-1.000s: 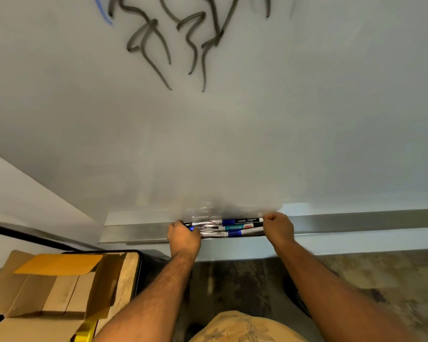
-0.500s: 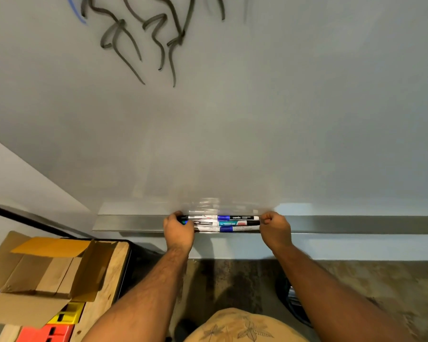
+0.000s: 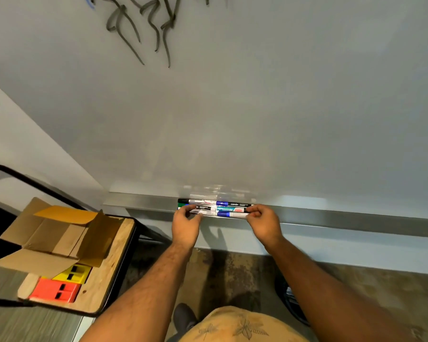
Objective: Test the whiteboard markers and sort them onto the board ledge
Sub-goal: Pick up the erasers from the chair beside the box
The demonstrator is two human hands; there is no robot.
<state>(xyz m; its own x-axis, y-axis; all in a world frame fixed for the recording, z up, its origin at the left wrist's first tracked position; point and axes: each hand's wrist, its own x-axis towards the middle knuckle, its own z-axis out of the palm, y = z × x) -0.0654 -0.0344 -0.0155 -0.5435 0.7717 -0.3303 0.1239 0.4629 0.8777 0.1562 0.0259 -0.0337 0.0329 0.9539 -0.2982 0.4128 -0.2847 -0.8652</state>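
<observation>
Sorting step: whiteboard markers (image 3: 215, 208) on board ledge (image 3: 331, 214), ends pinched between fingers of left hand (image 3: 185, 224) and right hand (image 3: 263, 222); squaring and release judged next.

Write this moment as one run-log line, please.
left hand: holds markers | right hand: holds markers | markers: on ledge | whiteboard: scribbled

At the lower left of the frame, an open cardboard box (image 3: 52, 233) sits on a wooden desk (image 3: 109, 262), with a yellow box (image 3: 72, 274) and an orange box (image 3: 55, 290) just below it.
</observation>
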